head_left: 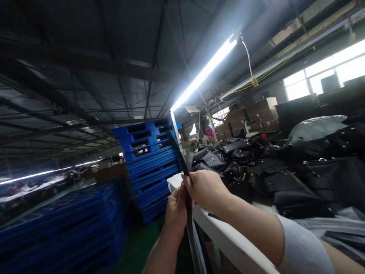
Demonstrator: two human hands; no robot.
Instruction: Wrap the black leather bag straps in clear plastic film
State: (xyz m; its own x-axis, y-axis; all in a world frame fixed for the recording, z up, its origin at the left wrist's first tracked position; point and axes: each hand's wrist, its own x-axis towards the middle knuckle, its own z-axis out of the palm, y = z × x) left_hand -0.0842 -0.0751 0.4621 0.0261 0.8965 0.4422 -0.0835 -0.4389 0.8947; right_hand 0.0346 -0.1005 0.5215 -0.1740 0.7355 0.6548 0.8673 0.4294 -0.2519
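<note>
A long black strap [188, 205] runs up between my two hands and curves away above them toward the blue pallets. My left hand [176, 211] is closed around the strap from the left side. My right hand [205, 189] is closed on the same strap just above, fingers pinching its edge. Both hands hover over the near corner of a white table [228, 239]. A big heap of black leather bags [256, 167] with metal buckles lies on the table to the right of my hands.
Stacks of blue plastic pallets [151, 167] stand left of the table, more lying low at the left [65, 228]. Cardboard boxes [256, 118] are piled at the back. A fluorescent tube [205, 70] hangs overhead. The floor below is green.
</note>
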